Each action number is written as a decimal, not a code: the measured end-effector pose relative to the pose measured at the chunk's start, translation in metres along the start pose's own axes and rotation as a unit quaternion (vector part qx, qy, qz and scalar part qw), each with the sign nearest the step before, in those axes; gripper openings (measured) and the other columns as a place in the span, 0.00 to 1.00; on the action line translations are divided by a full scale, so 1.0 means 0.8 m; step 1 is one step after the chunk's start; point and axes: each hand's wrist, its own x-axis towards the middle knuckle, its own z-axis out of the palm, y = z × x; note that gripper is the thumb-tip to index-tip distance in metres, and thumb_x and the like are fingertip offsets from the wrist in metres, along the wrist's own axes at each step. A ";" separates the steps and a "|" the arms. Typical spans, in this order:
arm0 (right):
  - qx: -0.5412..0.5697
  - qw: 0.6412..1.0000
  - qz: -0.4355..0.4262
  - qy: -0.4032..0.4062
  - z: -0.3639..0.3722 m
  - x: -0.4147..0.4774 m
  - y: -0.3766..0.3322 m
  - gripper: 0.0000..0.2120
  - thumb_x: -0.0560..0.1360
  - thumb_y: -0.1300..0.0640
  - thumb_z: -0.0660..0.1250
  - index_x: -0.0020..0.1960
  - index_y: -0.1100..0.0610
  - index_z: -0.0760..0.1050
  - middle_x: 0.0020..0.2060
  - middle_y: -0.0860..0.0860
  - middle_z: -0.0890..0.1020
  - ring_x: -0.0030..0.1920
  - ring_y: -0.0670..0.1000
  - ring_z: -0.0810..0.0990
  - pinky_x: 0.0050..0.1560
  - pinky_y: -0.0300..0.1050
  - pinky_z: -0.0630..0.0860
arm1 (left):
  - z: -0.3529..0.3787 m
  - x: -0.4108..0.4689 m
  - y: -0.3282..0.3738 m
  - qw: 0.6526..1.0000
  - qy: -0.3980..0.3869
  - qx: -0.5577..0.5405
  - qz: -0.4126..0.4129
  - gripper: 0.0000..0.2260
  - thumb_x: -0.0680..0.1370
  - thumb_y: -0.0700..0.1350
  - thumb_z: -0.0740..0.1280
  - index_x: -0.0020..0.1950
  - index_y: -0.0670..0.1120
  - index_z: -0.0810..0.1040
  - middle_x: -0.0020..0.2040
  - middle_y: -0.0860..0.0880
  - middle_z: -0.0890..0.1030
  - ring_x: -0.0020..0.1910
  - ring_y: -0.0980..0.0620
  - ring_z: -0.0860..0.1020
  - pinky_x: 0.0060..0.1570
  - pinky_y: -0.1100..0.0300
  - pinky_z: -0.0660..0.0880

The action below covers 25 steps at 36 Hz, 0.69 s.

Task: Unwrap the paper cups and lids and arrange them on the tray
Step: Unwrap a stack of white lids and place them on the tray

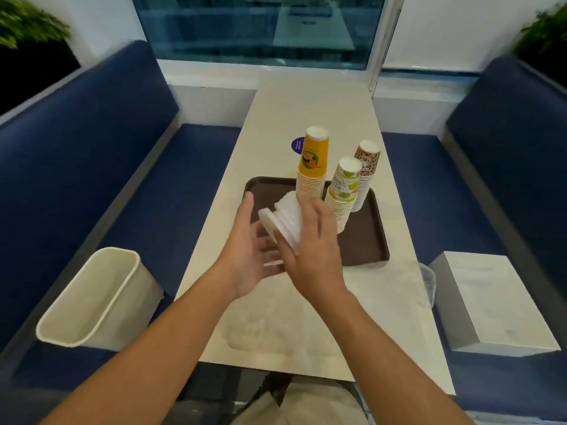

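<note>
A dark brown tray (368, 237) lies on the pale table. Three upside-down stacks of paper cups stand on it: an orange stack (312, 162) at the back, a green-and-white stack (342, 191) in front of it, and a leopard-print stack (365, 173) to the right. A tilted stack of white lids (285, 219) hangs above the tray's left part. My right hand (316, 240) grips the stack from the right side. My left hand (245, 250) is under and beside it, palm up with fingers spread. Whether the left palm touches the lids is unclear.
Crumpled clear plastic wrap (395, 286) lies on the table near me, right of my arms. A white bin (92, 299) sits on the blue bench at left. A white box (487, 302) rests on the right bench. A purple sticker (297, 145) is behind the tray.
</note>
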 end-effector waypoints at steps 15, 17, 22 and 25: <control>0.208 0.965 0.115 -0.107 0.051 0.032 -0.014 0.22 0.85 0.44 0.58 0.77 0.47 0.67 0.67 0.46 0.65 0.68 0.48 0.71 0.64 0.44 0.78 | -0.033 0.044 0.027 0.995 -0.026 -0.099 0.002 0.27 0.75 0.64 0.70 0.69 0.50 0.79 0.60 0.39 0.85 0.57 0.40 0.86 0.61 0.39 0.80; 0.246 0.952 0.125 -0.131 0.051 0.044 -0.009 0.19 0.84 0.47 0.63 0.73 0.47 0.72 0.65 0.45 0.65 0.67 0.47 0.70 0.60 0.37 0.78 | -0.038 0.052 0.031 0.995 -0.039 -0.097 0.000 0.27 0.75 0.63 0.71 0.68 0.50 0.80 0.60 0.38 0.84 0.56 0.38 0.85 0.58 0.37 0.80; 0.307 0.908 0.161 -0.234 0.049 0.078 0.011 0.20 0.77 0.47 0.73 0.65 0.35 0.71 0.74 0.39 0.61 0.73 0.45 0.63 0.60 0.31 0.75 | -0.066 0.081 0.043 0.992 -0.026 -0.121 -0.004 0.28 0.73 0.57 0.77 0.71 0.50 0.79 0.67 0.37 0.80 0.66 0.34 0.79 0.64 0.33 0.76; 0.358 0.868 0.193 -0.286 0.055 0.095 0.025 0.22 0.77 0.50 0.74 0.66 0.37 0.69 0.68 0.41 0.70 0.69 0.50 0.71 0.61 0.49 0.82 | -0.076 0.097 0.048 0.992 -0.028 -0.123 -0.008 0.31 0.72 0.57 0.79 0.73 0.50 0.77 0.67 0.38 0.80 0.65 0.36 0.80 0.57 0.39 0.81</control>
